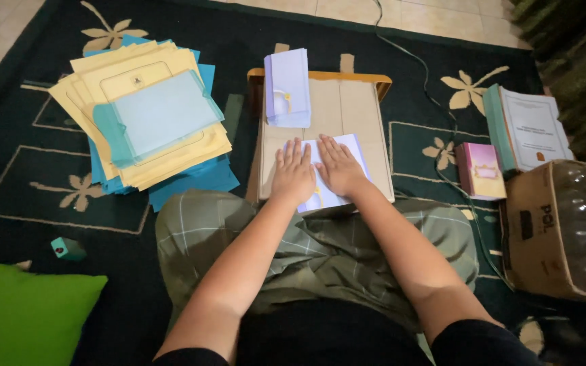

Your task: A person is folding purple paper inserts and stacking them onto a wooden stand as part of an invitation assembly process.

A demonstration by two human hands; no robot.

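- Your left hand (293,171) and right hand (337,166) lie flat, fingers outstretched, gripping nothing, pressing the pale lilac folded sheet (357,150) on the wooden lap board (347,108); its long axis runs away from you.
- A cardboard box (534,227) of bottles sits far right; a stack of lilac folded sheets (287,88) lies at the board's far-left corner.

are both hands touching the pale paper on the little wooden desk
Touching. The head view shows the left hand and right hand pressed flat, palms down, on the pale folded paper lying on the wooden desk.
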